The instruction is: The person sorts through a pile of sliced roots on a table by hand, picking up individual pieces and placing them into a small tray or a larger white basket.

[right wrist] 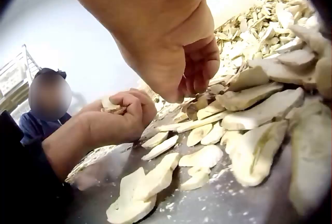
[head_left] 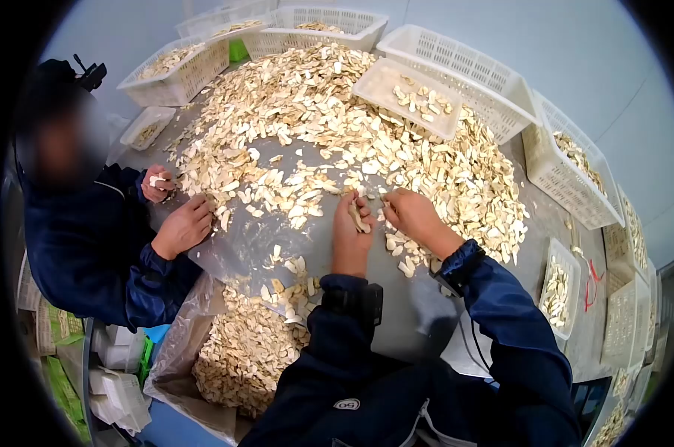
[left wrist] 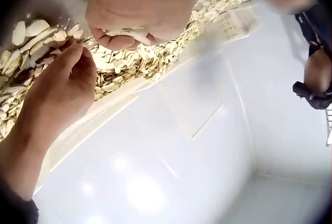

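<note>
My left hand [head_left: 350, 227] is curled round a few slices [head_left: 358, 217] lying lengthwise along its fingers, while my right hand [head_left: 411, 216], just beside it and nearer the pile [head_left: 441, 171], pokes bent fingers, apparently empty, at loose slices directly beneath.

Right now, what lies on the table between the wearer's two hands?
Head view: a few loose pale dried slices on the grey table, between the left hand, which holds some slices, and the right hand.
</note>
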{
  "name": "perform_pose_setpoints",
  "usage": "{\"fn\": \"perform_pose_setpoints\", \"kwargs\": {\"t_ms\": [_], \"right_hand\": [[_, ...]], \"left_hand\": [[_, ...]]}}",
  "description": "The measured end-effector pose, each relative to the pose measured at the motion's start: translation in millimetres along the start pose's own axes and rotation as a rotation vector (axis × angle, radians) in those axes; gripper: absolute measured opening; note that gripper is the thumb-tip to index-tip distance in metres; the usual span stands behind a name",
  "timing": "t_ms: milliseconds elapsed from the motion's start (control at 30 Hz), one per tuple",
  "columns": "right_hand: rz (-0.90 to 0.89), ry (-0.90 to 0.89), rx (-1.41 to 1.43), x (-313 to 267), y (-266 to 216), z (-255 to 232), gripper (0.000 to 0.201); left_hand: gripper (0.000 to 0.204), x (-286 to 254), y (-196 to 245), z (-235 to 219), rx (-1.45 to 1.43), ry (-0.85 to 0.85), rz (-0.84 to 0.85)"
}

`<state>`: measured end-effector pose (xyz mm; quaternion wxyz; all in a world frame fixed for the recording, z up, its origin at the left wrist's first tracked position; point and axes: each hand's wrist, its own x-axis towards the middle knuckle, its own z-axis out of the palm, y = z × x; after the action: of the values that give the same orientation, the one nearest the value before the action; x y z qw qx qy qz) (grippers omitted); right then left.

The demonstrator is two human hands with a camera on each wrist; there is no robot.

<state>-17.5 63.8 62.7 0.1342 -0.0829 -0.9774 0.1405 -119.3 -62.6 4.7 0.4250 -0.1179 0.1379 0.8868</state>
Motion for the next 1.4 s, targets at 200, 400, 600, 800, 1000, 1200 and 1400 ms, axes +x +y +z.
{"fn": "perform_pose_setpoints", "kwargs": {"t_ms": [200, 400, 600, 800, 1000, 1200, 1400], "right_hand": [[0.204, -0.236, 0.22, -13.6, -0.9, -46.2, 0.018], [0.162, -0.731, 0.675, -18.8, 45.3, -107.5, 0.031], [0.5, 0.395, 1.214, 13.0, 108.5, -124.0, 0.029], [0.122, -0.019, 0.266, -4.1, 50.7, -52.4, 0.018], [-0.021, -0.049, 0.11, -1.4, 40.1, -17.1, 0.018], [0.222, -0.236, 0.441, -4.9, 39.7, -25.0, 0.023], [0.316, -0.152, 0.59, 6.5, 34.0, -37.9, 0.02]], "left_hand": [[0.009, -1.3, 1.5, 2.4, -0.029, 0.022, -0.001], [0.008, -1.6, 1.1, 2.8, 0.007, 0.033, 0.009], [0.008, 1.5, -0.5, 0.9, 0.051, 0.051, 0.019], [0.009, 1.5, 0.3, -1.2, 0.08, 0.017, 0.013], [0.009, -1.0, 0.1, 3.6, 0.075, 0.047, 0.005], [0.008, -1.2, -0.6, 3.3, 0.095, 0.06, 0.02], [0.009, 1.1, 0.0, 0.7, 0.054, 0.057, 0.043]]}}
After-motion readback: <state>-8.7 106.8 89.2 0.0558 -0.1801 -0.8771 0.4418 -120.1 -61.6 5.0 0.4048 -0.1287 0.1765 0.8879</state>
